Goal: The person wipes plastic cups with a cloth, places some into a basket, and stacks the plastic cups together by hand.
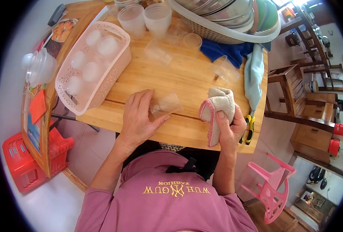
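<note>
My left hand point(137, 116) curls its thumb and fingers around one end of a clear plastic cup point(167, 103), which is tipped on its side above the wooden table. In my right hand point(232, 127) is a folded beige cloth point(222, 103) with a pink edge, pinched under the thumb. A gap separates the cloth from the cup. Other clear cups lie loose farther back, one cup point(158, 53) near the middle and another cup point(226, 69) to the right. Stacks of translucent cups point(158, 21) stand upright at the back.
A pink plastic basket point(115, 77) holding several white cups stands at the left. At the back right sits a large white basket point(217, 36) of dishes. Blue cloth point(233, 52), a pale cloth point(253, 77) and yellow-black pliers point(248, 129) lie along the right side.
</note>
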### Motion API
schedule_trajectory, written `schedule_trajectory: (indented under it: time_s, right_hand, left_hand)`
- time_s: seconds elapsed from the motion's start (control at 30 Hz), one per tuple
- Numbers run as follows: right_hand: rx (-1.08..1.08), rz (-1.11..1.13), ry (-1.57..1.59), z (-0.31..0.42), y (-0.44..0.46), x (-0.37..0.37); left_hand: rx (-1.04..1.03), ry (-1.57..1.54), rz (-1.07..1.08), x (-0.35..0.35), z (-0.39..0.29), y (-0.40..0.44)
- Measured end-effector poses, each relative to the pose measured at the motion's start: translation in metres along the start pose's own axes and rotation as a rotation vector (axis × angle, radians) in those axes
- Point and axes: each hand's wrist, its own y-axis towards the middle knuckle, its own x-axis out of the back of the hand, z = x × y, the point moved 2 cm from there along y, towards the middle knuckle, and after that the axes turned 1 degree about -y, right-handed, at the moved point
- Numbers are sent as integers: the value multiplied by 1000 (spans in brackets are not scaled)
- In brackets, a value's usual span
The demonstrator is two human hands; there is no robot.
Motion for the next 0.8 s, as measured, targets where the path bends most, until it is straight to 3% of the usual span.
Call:
schedule_trajectory:
  time_s: [0.07,0.13,0.23,0.5,0.8]
  right_hand:
    - [51,1,-52,6,5,-12]
    - [338,122,-269,14,9,-29]
    - [483,280,-391,17,9,-46]
    - [204,102,-292,-16,9,-16]
    - [182,105,-268,-25,3,-14]
  left_hand:
    - [-29,49,-5,1,0,-1]
    - [-59,39,-10,0,-7,0]
    - [-49,0,3,-4,-4,0]
    - [25,-108,-44,10,1,-4]
    - [48,-261,-151,59,-15,3]
